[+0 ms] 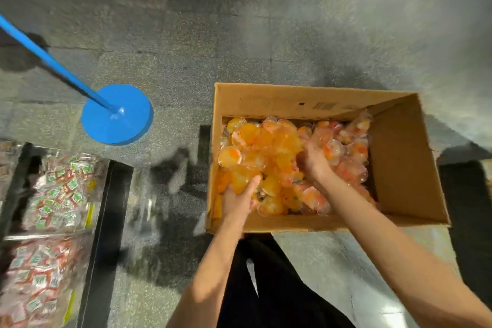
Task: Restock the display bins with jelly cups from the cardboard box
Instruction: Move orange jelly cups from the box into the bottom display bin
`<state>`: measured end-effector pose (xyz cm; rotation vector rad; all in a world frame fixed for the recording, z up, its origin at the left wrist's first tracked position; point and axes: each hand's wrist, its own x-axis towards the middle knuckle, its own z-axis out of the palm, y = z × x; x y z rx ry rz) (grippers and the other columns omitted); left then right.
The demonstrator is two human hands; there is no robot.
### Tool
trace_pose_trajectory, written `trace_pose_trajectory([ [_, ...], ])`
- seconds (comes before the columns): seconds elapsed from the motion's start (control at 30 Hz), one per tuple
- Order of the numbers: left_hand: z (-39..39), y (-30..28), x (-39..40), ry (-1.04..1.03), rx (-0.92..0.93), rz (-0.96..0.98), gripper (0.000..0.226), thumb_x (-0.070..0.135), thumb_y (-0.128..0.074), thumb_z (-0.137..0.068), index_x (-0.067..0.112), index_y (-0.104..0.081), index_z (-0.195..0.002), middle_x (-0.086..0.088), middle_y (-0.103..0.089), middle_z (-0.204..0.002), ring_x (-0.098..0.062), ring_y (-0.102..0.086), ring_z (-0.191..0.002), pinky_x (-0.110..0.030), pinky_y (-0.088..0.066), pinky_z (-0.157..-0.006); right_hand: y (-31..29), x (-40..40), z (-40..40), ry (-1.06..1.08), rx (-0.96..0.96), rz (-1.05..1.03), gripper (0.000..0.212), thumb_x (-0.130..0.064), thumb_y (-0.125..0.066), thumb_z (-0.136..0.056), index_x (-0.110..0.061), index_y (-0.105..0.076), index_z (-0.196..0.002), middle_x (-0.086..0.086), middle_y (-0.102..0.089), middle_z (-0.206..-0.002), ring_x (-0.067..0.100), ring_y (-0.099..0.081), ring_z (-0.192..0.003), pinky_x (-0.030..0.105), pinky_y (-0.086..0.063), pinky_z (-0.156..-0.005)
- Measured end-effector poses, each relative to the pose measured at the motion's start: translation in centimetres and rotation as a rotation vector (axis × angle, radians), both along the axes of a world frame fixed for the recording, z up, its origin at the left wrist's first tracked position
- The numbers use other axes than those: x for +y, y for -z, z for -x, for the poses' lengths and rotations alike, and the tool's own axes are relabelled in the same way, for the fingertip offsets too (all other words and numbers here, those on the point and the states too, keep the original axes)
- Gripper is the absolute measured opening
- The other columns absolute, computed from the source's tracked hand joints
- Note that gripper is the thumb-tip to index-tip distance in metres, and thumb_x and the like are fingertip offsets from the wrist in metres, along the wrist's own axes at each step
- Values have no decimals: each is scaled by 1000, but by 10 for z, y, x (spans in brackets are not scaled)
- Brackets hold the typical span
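Gathering step, by the look of it: both hands deep in open brown cardboard box [314,104] right of centre, among heaped clear plastic jelly cups, orange and pinkish-red [269,146]. Left hand [239,198] curled around orange cups at lower left of heap; right hand [312,158] dug into heap centre, hands apart. Next: lift secure handful, carry to clear display bins of red-green wrapped sweets [57,189] at lower left. Right fingertips buried; grip unclear. Bins blurred, cut off by frame edge.
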<state>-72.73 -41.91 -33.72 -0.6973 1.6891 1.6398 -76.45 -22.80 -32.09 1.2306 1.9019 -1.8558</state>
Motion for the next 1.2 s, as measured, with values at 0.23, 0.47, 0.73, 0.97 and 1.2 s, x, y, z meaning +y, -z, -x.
trace_pose_trajectory([
  [0.23,-6,-32,62,265,259,-229,92,17,-86,-62,16,-36,-140,-1,-53,-134,-14,-55,-116,-27,-47,-97,-45,27,-116,624,272,864,36,-36,-55,-90,-3,-68,-88,5,-58,-62,13,-52,-43,24,-47,-40],
  [0.47,-96,-70,171,641,469,-465,76,-5,-87,-51,24,-50,-111,3,-63,-109,4,-62,-95,-16,-48,-85,-76,84,-246,803,696,861,53,-2,-92,-26,-6,-58,-66,4,-46,-54,13,-46,-44,21,-39,-39],
  [0.73,-286,-109,294,944,398,-659,112,53,-92,-32,1,-50,-122,-15,-63,-115,-7,-63,-100,-19,-49,-85,-110,169,-455,979,984,666,51,-10,-95,-20,-8,-71,-65,3,-59,-61,11,-49,-46,18,-34,-38],
  [0.97,-465,-129,379,1212,325,-751,74,-2,-82,-58,8,-47,-123,-7,-65,-109,-9,-66,-98,-21,-52,-79,-124,222,-643,1248,1119,559,34,-8,-83,-53,-5,-73,-85,12,-54,-83,13,-42,-59,20,-34,-41],
  [1.2,-600,-134,458,1353,287,-734,58,18,-78,-63,18,-51,-114,-2,-67,-107,-9,-65,-95,-25,-52,-83,-121,267,-772,1618,1101,444,20,-7,-32,-90,-4,-51,-95,10,-50,-75,8,-38,-43,19,-32,-39],
])
